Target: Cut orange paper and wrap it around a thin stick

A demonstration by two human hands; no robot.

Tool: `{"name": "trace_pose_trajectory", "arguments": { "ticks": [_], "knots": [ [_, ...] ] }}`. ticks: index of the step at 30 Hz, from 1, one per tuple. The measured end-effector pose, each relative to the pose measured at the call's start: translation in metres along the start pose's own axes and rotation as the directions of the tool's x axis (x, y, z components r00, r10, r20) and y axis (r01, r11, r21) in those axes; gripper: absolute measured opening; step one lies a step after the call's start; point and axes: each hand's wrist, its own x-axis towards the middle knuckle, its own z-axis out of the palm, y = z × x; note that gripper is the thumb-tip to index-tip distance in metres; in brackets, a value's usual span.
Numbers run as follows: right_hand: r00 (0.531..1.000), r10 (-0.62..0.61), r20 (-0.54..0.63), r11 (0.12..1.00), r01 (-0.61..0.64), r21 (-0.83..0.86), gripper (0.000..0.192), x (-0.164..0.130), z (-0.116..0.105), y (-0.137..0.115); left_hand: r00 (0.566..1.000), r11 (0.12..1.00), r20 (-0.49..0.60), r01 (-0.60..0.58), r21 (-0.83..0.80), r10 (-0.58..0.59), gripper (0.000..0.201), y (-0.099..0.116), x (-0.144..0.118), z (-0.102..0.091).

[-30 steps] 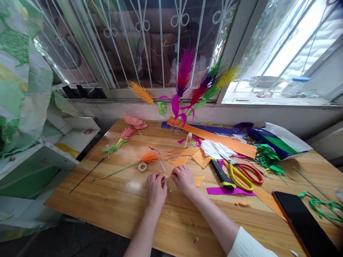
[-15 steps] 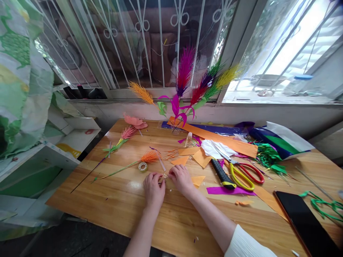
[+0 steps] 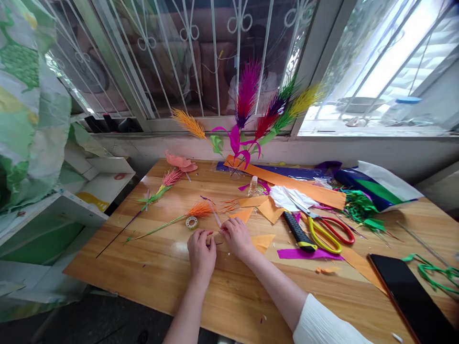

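thin pale stick [image 3: 216, 219], flat on table

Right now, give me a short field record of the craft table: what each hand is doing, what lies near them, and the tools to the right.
left hand: on the table, fingertips beside the right hand's
right hand: fingertips at the near end of a thin pale strip
grip: too small to tell
nearby: tape roll, orange paper flower
tools: scissors, black-handled knife
far right: phone

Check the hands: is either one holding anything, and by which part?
The right hand pinches the near end of a thin pale stick at its fingertips. The left hand is curled on the table beside it; whether it grips something cannot be told.
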Motion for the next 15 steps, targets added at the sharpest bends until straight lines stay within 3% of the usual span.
{"name": "trace_pose_trajectory", "arguments": {
  "ticks": [5,9,11,12,14,15],
  "knots": [
    [1.000,0.013,-0.013,0.998,-0.012,0.064,0.007,0.005,0.003,-0.001,0.999,0.999,-0.002,0.036,-0.038,-0.036,0.016,0.001,0.003,-0.002],
    [0.996,0.080,-0.051,0.982,-0.070,0.174,0.011,0.002,-0.005,0.002,0.984,0.938,0.062,0.177,-0.299,-0.166,0.017,0.012,0.004,-0.002],
    [0.992,0.114,-0.059,0.968,-0.097,0.230,0.015,-0.003,-0.015,0.003,0.938,0.772,0.202,0.347,-0.533,-0.282,0.023,0.024,0.004,-0.002],
    [0.991,0.122,-0.059,0.961,-0.102,0.258,0.017,-0.007,-0.021,0.004,0.890,0.625,0.313,0.456,-0.634,-0.331,0.027,0.031,0.004,-0.001],
    [0.990,0.127,-0.064,0.940,-0.099,0.326,0.018,-0.016,-0.035,0.004,0.751,0.299,0.543,0.653,-0.695,-0.376,0.030,0.046,0.004,-0.002],
    [0.989,0.131,-0.070,0.923,-0.096,0.373,0.017,-0.021,-0.042,0.005,0.673,0.147,0.658,0.729,-0.669,-0.339,0.031,0.053,0.004,-0.003]
  ]
}}
